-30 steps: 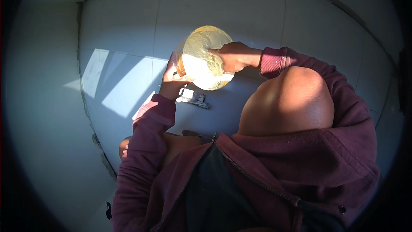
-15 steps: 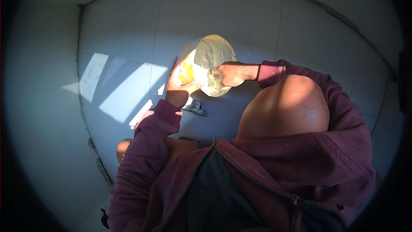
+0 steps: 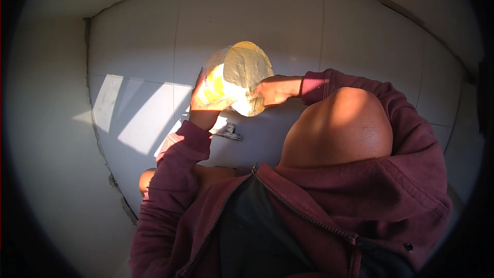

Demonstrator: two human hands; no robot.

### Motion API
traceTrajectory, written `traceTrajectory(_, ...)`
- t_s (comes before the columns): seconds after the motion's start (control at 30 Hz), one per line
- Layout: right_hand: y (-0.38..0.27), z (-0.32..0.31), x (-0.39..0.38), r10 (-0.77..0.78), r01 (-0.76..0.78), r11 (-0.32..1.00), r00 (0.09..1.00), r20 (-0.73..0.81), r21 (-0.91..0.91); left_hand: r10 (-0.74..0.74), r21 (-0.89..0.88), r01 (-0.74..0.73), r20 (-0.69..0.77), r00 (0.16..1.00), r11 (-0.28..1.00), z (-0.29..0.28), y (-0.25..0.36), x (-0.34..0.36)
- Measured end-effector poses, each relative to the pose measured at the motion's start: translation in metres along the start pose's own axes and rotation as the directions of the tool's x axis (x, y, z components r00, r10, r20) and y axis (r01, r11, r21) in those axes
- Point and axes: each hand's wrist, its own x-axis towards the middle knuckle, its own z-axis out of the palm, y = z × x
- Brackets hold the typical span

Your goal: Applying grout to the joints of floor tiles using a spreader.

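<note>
My left hand (image 3: 205, 106) grips the side of a tipped yellow-and-white bucket (image 3: 216, 83), thumb along its lower part. Its open top faces right and shows pale beige paste (image 3: 246, 63) spread inside, with bright sun on the lower portion. My right hand (image 3: 275, 89) is at the bucket's lower right, its curled fingers in the paste; whatever they hold is hidden. Below the bucket a paste-smeared scraper-like tool (image 3: 226, 131) lies on the white tiled floor (image 3: 257, 10).
My bent bare knee (image 3: 339, 128) rises at the right, close to my right forearm. A pale wall (image 3: 49, 123) runs along the left, with a rough joint where it meets the tiles; another edge curves along the far side. Window-shaped sunlight falls on the floor at left.
Since a second ago the bucket has tipped and shifted slightly down and left, showing more of its yellow side. My right hand has moved lower with it, still at the paste.
</note>
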Motion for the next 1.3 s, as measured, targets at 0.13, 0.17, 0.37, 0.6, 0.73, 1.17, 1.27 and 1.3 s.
traceTrajectory(0.13, 0.006, 0.001, 0.007, -0.058, 0.065, 0.993, 0.996, -0.065, 0.099, -0.027, 0.014, 0.027, 0.01, 1.0, 1.0, 0.002, 0.006, -0.001)
traceTrajectory(0.17, 0.006, 0.002, 0.01, -0.06, 0.068, 0.989, 0.996, -0.068, 0.128, -0.005, -0.049, 0.006, 0.017, 1.0, 0.999, 0.003, 0.007, -0.002)
traceTrajectory(0.37, 0.008, 0.005, 0.015, -0.075, 0.068, 0.985, 0.996, 0.04, 0.157, -0.093, 0.075, 0.094, -0.027, 0.995, 0.993, 0.003, 0.017, -0.004)
traceTrajectory(0.6, 0.006, 0.01, 0.015, -0.038, 0.036, 0.995, 0.999, 0.023, 0.097, -0.046, 0.034, 0.045, 0.023, 0.999, 0.998, 0.001, 0.012, -0.001)
traceTrajectory(0.73, 0.013, 0.01, 0.013, -0.129, 0.118, 0.955, 0.991, 0.024, 0.272, -0.113, 0.022, 0.114, -0.049, 0.992, 0.993, -0.002, -0.002, -0.001)
traceTrajectory(1.17, 0.03, 0.029, -0.026, 0.003, -0.264, 0.438, 0.956, 0.292, 0.86, -0.072, -0.03, 0.07, -0.072, 0.995, 0.997, -0.01, -0.017, 0.005)
traceTrajectory(1.27, 0.035, 0.04, -0.033, -0.104, -0.277, 0.218, 0.947, 0.304, 0.936, -0.041, -0.019, 0.04, -0.069, 0.997, 0.999, -0.01, -0.021, 0.005)
traceTrajectory(1.3, 0.036, 0.043, -0.033, -0.147, -0.262, 0.213, 0.944, 0.296, 0.941, -0.077, -0.077, 0.072, -0.066, 0.995, 0.994, -0.012, -0.022, 0.005)
